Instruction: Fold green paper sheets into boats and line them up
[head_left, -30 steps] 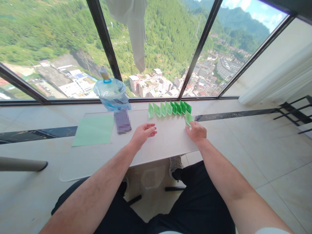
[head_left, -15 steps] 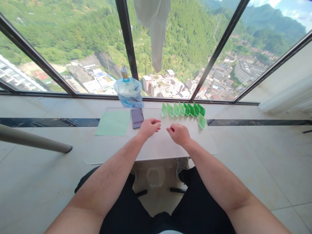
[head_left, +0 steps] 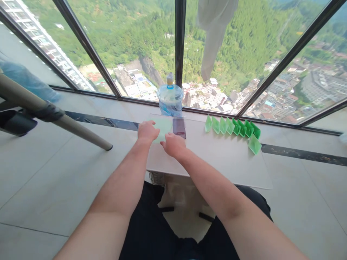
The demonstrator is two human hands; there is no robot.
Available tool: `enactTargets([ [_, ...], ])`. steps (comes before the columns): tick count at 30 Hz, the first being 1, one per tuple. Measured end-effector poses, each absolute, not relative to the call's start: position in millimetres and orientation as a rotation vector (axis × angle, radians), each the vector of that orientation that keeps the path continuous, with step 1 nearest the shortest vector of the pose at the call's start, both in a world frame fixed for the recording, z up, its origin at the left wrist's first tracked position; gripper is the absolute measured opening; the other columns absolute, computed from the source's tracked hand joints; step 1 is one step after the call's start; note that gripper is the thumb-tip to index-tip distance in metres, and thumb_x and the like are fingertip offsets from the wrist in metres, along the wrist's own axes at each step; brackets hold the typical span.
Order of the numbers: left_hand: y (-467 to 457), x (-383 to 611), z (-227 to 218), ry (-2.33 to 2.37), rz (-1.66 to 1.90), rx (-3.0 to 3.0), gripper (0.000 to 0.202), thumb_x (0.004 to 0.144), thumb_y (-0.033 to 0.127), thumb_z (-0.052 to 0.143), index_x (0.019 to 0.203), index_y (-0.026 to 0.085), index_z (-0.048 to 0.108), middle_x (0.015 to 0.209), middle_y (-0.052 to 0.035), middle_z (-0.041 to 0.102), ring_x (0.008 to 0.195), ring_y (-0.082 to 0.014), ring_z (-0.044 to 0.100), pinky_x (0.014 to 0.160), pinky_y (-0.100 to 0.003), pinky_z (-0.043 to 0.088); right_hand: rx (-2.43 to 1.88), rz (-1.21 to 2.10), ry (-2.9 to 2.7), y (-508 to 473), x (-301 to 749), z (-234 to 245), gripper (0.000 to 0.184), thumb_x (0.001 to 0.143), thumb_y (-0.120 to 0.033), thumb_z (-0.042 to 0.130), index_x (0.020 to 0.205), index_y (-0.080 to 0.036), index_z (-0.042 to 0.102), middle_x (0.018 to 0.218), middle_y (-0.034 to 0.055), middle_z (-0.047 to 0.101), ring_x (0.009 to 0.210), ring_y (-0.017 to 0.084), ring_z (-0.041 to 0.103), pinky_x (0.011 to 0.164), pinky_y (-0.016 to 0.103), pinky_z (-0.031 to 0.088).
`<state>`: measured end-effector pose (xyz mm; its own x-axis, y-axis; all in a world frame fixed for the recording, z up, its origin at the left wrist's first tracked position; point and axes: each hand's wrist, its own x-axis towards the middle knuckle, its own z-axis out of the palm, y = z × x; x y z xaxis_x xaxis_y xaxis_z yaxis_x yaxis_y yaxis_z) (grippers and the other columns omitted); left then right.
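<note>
A light green sheet of paper (head_left: 163,125) lies on the small white table (head_left: 214,159), partly hidden by my hands. At its left side my left hand (head_left: 148,131) is over the edge, thumb and fingers apart. My right hand (head_left: 174,145) is by the sheet's near right corner, fingers loosely bent with a gap to the thumb. Whether either hand touches the paper is unclear. Folded green paper pieces (head_left: 222,125), pale to darker green, stand in a row at the table's far right, with one pale folded piece (head_left: 255,144) in front of them.
A phone (head_left: 179,128) lies just right of the sheet. Behind the table stands a large clear water bottle (head_left: 170,101) against the window. A grey-brown pole (head_left: 84,131) slants in from the left. My legs are under the table's near edge.
Both hands have moved from the table's middle to the green sheet on the left, and their fingers have opened. The view has turned left. The folded pieces stay in place.
</note>
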<state>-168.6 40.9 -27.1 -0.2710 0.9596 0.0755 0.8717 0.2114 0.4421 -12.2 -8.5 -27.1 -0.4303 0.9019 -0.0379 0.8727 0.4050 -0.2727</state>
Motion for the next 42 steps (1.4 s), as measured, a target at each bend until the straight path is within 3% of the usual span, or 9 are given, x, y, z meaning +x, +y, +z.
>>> enactTargets([
  [4,37,-187,-27,2.375,0.403,1.634,0.063,0.061,0.031,0.079,0.118,0.009,0.065,0.123,-0.0252,0.064,0.119,-0.0405,0.056,0.097,-0.043,0.044,-1.652,0.352,-2.553,-5,-31,-33,0.046,0.096,-0.048,0.05,0.121,-0.011,0.06,0.121,0.0175,0.066,0.097,0.026,0.069,0.077,0.034,0.053],
  [7,37,-190,-25,2.399,0.226,1.6,0.057,0.062,0.033,0.077,0.112,0.01,0.065,0.118,-0.0244,0.066,0.112,-0.038,0.06,0.089,-0.04,0.047,-1.645,0.32,-2.594,-5,-36,-38,0.043,0.096,-0.047,0.05,0.116,-0.011,0.064,0.12,0.0173,0.066,0.095,0.026,0.069,0.077,0.035,0.053],
  [11,38,-189,-26,2.466,0.112,1.636,0.052,0.066,0.036,0.075,0.11,0.011,0.065,0.118,-0.0218,0.066,0.116,-0.0352,0.059,0.091,-0.037,0.047,-1.657,0.254,-2.58,-7,-37,-40,0.042,0.096,-0.046,0.049,0.114,-0.012,0.065,0.119,0.0158,0.066,0.091,0.025,0.069,0.075,0.035,0.053],
  [20,32,-185,-23,2.463,0.224,1.644,0.058,0.072,0.03,0.072,0.126,0.017,0.057,0.126,-0.0189,0.059,0.114,-0.0347,0.058,0.091,-0.039,0.049,-1.681,0.248,-2.599,-10,-40,-38,0.04,0.097,-0.046,0.048,0.115,-0.013,0.062,0.121,0.0162,0.064,0.093,0.024,0.068,0.077,0.035,0.052],
  [27,32,-183,-22,2.465,0.224,1.606,0.059,0.073,0.03,0.073,0.128,0.016,0.056,0.13,-0.0193,0.054,0.115,-0.0344,0.056,0.09,-0.038,0.048,-1.626,0.1,-2.533,-28,-14,-30,0.029,0.099,-0.04,0.045,0.104,-0.018,0.062,0.107,0.0124,0.064,0.097,0.024,0.063,0.086,0.039,0.047],
  [42,35,-181,-23,2.48,0.245,1.613,0.059,0.073,0.032,0.072,0.128,0.017,0.057,0.131,-0.0199,0.053,0.117,-0.0356,0.051,0.093,-0.041,0.047,-1.546,0.166,-2.492,-13,1,-44,0.024,0.096,-0.034,0.044,0.094,-0.02,0.063,0.099,0.0077,0.063,0.088,0.021,0.062,0.076,0.032,0.045],
])
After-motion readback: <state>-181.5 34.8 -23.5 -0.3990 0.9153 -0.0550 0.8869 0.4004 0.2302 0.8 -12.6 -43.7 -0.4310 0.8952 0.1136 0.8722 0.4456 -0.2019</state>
